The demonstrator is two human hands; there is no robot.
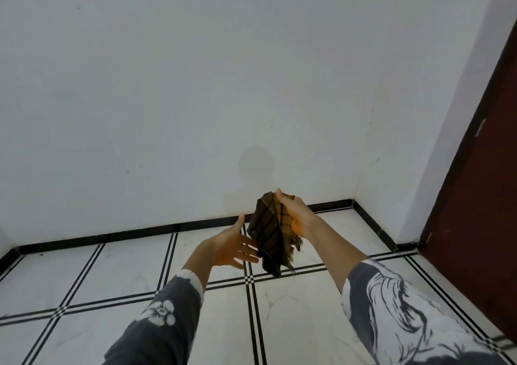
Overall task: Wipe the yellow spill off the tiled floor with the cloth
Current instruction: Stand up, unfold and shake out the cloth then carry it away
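A dark brown checked cloth [269, 233] with frayed edges hangs in the air above the tiled floor [293, 322]. My right hand [295, 215] grips its upper part, thumb on top. My left hand [233, 245] is held out just left of the cloth, palm up and fingers straight, its fingertips at or behind the cloth's lower edge. Yellowish staining shows on both palms. No yellow spill is visible on the floor tiles in view.
White marble-look tiles with black double lines cover the floor. A white wall [195, 99] with a black skirting [140, 233] runs across the back. A dark red door [481, 197] stands at the right, beside the room corner.
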